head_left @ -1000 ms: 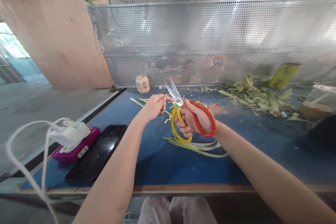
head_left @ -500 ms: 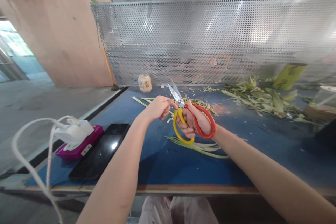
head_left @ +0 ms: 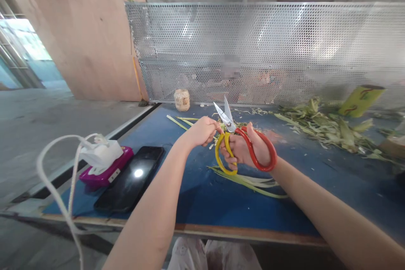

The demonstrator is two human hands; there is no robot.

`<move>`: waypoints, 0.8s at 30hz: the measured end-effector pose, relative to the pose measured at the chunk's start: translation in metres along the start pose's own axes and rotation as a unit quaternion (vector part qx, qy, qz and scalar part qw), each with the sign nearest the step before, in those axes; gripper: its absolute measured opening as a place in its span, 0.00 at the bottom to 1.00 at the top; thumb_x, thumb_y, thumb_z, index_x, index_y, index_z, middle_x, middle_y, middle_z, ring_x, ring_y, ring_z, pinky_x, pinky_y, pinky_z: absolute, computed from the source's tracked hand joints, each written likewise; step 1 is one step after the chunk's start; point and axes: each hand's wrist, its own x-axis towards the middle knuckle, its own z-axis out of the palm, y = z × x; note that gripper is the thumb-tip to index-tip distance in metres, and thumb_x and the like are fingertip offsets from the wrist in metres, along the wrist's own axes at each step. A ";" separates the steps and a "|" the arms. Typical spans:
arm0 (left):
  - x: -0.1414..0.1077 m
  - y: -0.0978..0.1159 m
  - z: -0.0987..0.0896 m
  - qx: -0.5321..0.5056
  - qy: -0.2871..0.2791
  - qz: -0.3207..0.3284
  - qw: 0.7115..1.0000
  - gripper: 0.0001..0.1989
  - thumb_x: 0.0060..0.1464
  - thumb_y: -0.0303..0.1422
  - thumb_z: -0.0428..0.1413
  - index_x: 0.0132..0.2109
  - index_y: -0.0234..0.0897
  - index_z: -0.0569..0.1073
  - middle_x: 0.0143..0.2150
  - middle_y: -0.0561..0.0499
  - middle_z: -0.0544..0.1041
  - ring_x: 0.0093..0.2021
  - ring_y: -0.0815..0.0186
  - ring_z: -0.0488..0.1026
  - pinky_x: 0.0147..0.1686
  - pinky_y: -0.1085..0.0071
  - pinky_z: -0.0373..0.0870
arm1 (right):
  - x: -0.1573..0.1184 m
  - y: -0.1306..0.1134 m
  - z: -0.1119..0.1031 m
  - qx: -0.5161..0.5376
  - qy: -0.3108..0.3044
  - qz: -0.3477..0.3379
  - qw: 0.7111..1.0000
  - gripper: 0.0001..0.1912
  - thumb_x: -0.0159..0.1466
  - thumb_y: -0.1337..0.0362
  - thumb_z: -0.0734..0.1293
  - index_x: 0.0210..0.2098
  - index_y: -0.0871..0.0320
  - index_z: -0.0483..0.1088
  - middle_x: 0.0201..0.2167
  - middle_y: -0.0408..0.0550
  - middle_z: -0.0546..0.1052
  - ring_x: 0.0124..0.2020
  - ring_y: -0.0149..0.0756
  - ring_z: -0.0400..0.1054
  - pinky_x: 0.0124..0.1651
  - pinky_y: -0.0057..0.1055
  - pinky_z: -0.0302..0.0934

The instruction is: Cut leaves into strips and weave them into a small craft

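Observation:
My right hand grips a pair of scissors with one yellow and one red handle loop. Their blades are parted and point up and away from me. Close by on the left, my left hand has its fingers curled in a pinch near the scissors' pivot; whatever sits between the fingertips is too small or hidden to make out. Pale green stalks show behind the left hand, and I cannot tell whether it touches them. Below the scissors, long green leaf strips lie on the blue tabletop.
A phone and a purple power strip with white plug and cables lie at left. Further back stands a small wrapped jar. Leaf scraps and a yellow-green cylinder are at right, before a perforated metal screen.
The scissor blades and handles have spread wider apart, with my right thumb lifting. My view has turned slightly left, so everything appears shifted right. The left hand keeps its pinch.

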 end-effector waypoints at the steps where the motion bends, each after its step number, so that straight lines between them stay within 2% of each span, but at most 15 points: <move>1: -0.001 0.001 0.000 0.005 -0.003 0.006 1.000 0.13 0.54 0.34 0.46 0.25 0.33 0.67 0.10 0.61 0.51 0.09 0.77 0.47 0.11 0.77 0.46 | 0.000 0.000 0.000 -0.005 -0.003 0.002 1.000 0.37 0.53 0.35 0.40 0.34 0.61 0.58 0.21 0.46 0.64 0.17 0.28 0.54 0.18 0.28 0.53; 5: -0.004 0.005 0.000 0.010 0.004 0.026 1.000 0.14 0.54 0.33 0.45 0.24 0.33 0.67 0.09 0.61 0.50 0.09 0.77 0.46 0.12 0.77 0.46 | -0.003 -0.003 0.004 -0.026 -0.010 0.005 1.000 0.42 0.49 0.32 0.36 0.33 0.61 0.59 0.20 0.46 0.63 0.14 0.25 0.49 0.14 0.25 0.46; 9: -0.003 0.006 0.002 0.017 0.021 0.013 1.000 0.13 0.54 0.32 0.45 0.24 0.34 0.66 0.10 0.61 0.50 0.09 0.78 0.46 0.12 0.77 0.45 | -0.004 -0.005 0.010 -0.033 0.009 -0.003 0.999 0.43 0.48 0.32 0.37 0.36 0.61 0.59 0.26 0.52 0.67 0.20 0.30 0.56 0.22 0.31 0.56; 11: -0.003 0.007 0.003 0.019 0.024 0.008 1.000 0.13 0.54 0.31 0.44 0.24 0.34 0.65 0.09 0.61 0.51 0.09 0.78 0.46 0.12 0.77 0.45 | -0.005 -0.006 0.013 -0.036 0.022 -0.003 0.999 0.44 0.47 0.31 0.37 0.36 0.61 0.60 0.25 0.52 0.68 0.21 0.31 0.57 0.25 0.33 0.58; 13: -0.004 0.008 0.003 0.020 0.025 0.009 0.999 0.13 0.54 0.30 0.43 0.24 0.33 0.65 0.09 0.61 0.51 0.09 0.78 0.46 0.12 0.77 0.45 | -0.006 -0.008 0.014 -0.044 0.038 0.007 0.998 0.45 0.47 0.31 0.36 0.34 0.61 0.61 0.22 0.50 0.67 0.19 0.31 0.57 0.22 0.32 0.57; 16: -0.006 0.011 0.004 0.024 0.019 0.010 0.999 0.14 0.54 0.29 0.43 0.23 0.33 0.65 0.09 0.61 0.50 0.09 0.78 0.46 0.12 0.77 0.45 | -0.006 -0.009 0.016 -0.062 0.081 0.024 0.994 0.46 0.47 0.33 0.32 0.32 0.61 0.63 0.13 0.44 0.63 0.10 0.25 0.48 0.12 0.26 0.48; 19: -0.006 0.011 0.003 0.029 0.016 0.011 0.999 0.15 0.55 0.30 0.43 0.23 0.33 0.66 0.09 0.61 0.49 0.09 0.77 0.46 0.12 0.76 0.45 | -0.006 -0.010 0.017 -0.082 0.135 0.031 0.987 0.48 0.47 0.34 0.29 0.32 0.61 0.64 0.09 0.41 0.59 0.06 0.21 0.38 0.08 0.23 0.37; 21: -0.005 0.009 0.003 0.045 0.021 0.015 0.999 0.16 0.54 0.31 0.43 0.23 0.33 0.66 0.09 0.61 0.49 0.09 0.77 0.46 0.13 0.76 0.46 | -0.006 -0.011 0.017 -0.079 0.136 0.035 0.987 0.49 0.47 0.35 0.29 0.32 0.62 0.63 0.10 0.43 0.61 0.06 0.21 0.40 0.07 0.23 0.38; 24: -0.002 0.005 0.000 0.096 0.058 0.039 0.993 0.16 0.54 0.33 0.43 0.24 0.32 0.69 0.09 0.61 0.49 0.10 0.76 0.46 0.14 0.75 0.46 | -0.006 -0.011 0.017 -0.054 0.082 0.029 0.995 0.49 0.45 0.33 0.29 0.32 0.61 0.63 0.16 0.50 0.68 0.10 0.27 0.52 0.12 0.28 0.51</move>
